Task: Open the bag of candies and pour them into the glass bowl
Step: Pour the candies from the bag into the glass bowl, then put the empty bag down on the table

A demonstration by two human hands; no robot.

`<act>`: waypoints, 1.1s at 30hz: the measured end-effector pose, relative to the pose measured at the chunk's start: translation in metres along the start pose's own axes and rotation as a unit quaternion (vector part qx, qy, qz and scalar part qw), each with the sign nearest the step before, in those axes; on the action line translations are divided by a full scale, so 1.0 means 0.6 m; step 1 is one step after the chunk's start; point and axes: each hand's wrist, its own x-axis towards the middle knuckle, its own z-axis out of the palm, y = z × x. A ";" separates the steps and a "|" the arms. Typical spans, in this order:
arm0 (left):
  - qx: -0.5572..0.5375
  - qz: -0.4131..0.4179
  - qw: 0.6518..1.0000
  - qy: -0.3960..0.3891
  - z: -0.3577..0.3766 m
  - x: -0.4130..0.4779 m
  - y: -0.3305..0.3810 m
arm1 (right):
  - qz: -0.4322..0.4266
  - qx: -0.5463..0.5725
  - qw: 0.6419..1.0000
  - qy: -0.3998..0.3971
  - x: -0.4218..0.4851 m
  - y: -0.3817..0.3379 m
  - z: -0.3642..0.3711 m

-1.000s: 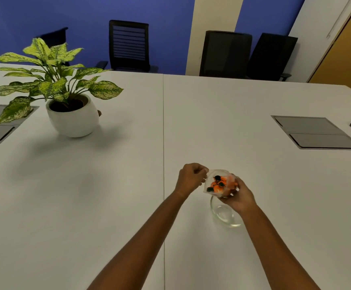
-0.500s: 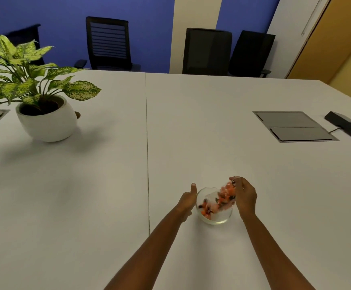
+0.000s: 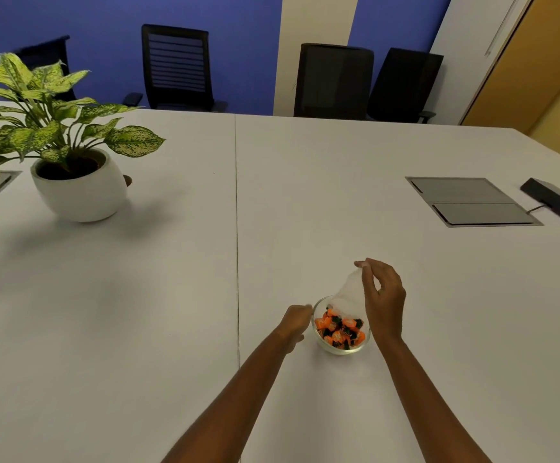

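Glass bowl (image 3: 341, 349) full of orange candies (image 3: 339, 331), left hand (image 3: 294, 321) curled against its rim, right hand (image 3: 382, 297) pinching the upturned clear bag (image 3: 348, 293) above it

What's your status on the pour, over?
Right hand pinching upended bag, looks empty. Left hand steadying glass bowl. Candies in bowl. Nothing in the way.

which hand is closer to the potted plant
Left. The left hand rests by the bowl on the plant's side; the right hand, pinching the bag, is on the bowl's far side.
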 end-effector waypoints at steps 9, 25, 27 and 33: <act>-0.038 0.182 0.983 0.007 -0.037 -0.013 -0.009 | 0.485 0.344 0.804 0.013 0.025 -0.042 0.030; 0.004 0.252 0.952 0.174 -0.199 -0.030 -0.001 | 0.225 0.142 0.901 -0.341 -0.018 -0.084 0.121; -0.041 0.230 0.954 0.187 -0.200 -0.031 0.002 | 0.246 0.173 0.897 -0.325 -0.020 -0.088 0.136; -0.064 0.122 0.986 0.098 -0.194 -0.040 -0.013 | 0.362 0.278 0.852 -0.257 -0.020 -0.106 0.173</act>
